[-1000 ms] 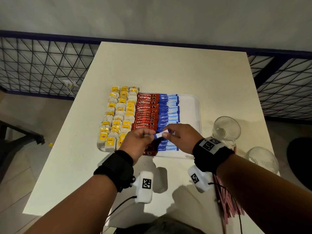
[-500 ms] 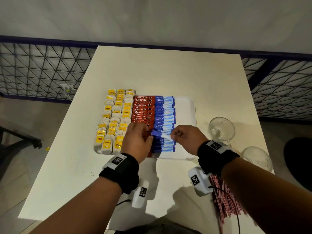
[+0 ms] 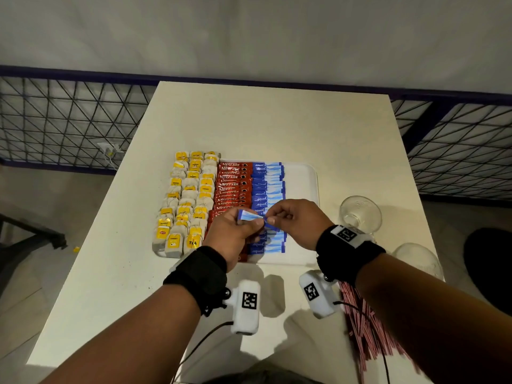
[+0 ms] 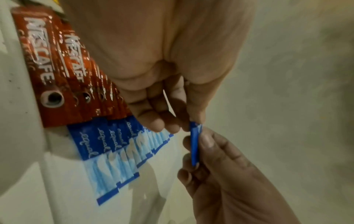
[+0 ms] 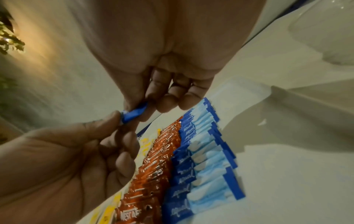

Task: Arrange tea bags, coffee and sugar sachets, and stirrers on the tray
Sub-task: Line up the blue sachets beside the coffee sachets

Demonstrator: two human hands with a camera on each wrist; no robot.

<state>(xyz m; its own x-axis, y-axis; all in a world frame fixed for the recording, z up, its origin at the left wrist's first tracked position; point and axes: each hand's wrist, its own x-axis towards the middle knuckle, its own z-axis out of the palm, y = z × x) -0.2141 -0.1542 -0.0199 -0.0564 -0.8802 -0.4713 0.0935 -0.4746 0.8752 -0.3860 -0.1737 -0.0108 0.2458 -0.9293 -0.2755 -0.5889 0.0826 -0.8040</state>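
A blue sugar sachet (image 3: 250, 216) is held above the near part of the white tray (image 3: 302, 176). My left hand (image 3: 255, 221) pinches one end, and my right hand (image 3: 273, 217) pinches the other. The left wrist view shows the sachet (image 4: 195, 144) edge-on between both hands. In the right wrist view the sachet (image 5: 134, 114) looks bent. On the tray lie columns of yellow-tagged tea bags (image 3: 188, 200), red coffee sachets (image 3: 230, 184) and blue sugar sachets (image 3: 270, 187). Red-striped stirrers (image 3: 365, 325) lie on the table under my right forearm.
Two clear glasses (image 3: 360, 214) (image 3: 418, 259) stand right of the tray, close to my right wrist. The tray's right strip is bare. A wire railing (image 3: 69, 120) runs behind the white table (image 3: 263, 120), whose right edge is near the glasses.
Both hands keep hold of the sugar sachet. Half a second ago it was low against the sugar column; now it is lifted a little and sits more over my left hand.
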